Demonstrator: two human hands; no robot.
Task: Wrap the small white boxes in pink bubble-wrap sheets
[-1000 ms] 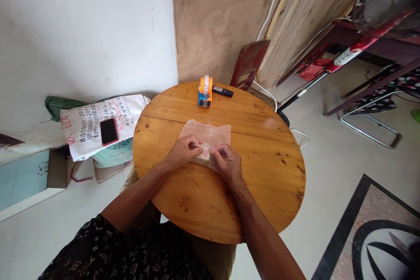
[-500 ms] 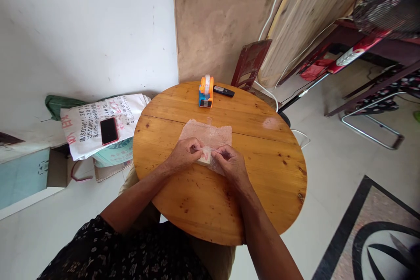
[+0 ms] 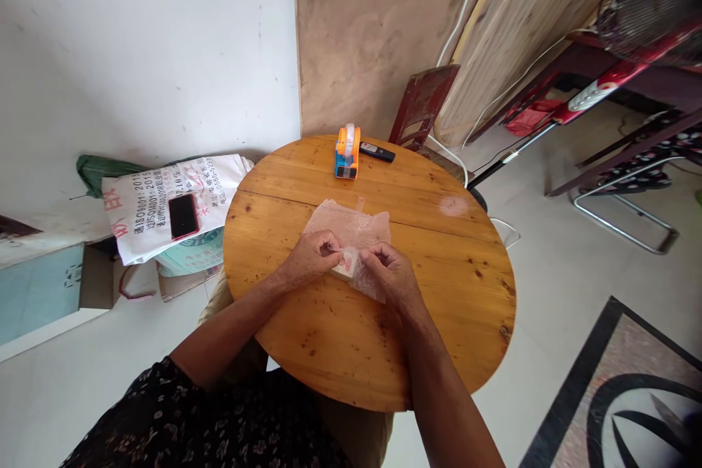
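A pinkish, see-through sheet of bubble wrap [image 3: 356, 221] lies on the round wooden table [image 3: 450, 292]. On its near part sits a small pale box [image 3: 346, 263] with red print, partly covered by the wrap. My left hand [image 3: 312, 256] is closed in a pinch on the wrap at the box's left. From the right, my right hand [image 3: 392, 270] pinches the wrap close to the box's top. A short clear strip, seemingly tape [image 3: 360, 205], shows at the wrap's far edge. The exact edges between my fingertips are hard to make out.
An orange and blue tape dispenser [image 3: 347, 153] and a black remote control [image 3: 377, 152] stand at the table's far side. Left of the table, a phone [image 3: 183, 216] rests on a white printed sack [image 3: 148, 223]. Behind are a wooden chair [image 3: 420, 106] and a fan [image 3: 647, 14].
Both hands keep their pinch, and the right hand has shifted very slightly outward. The whole view has moved a little; the clear strip at the wrap's far edge shows more plainly.
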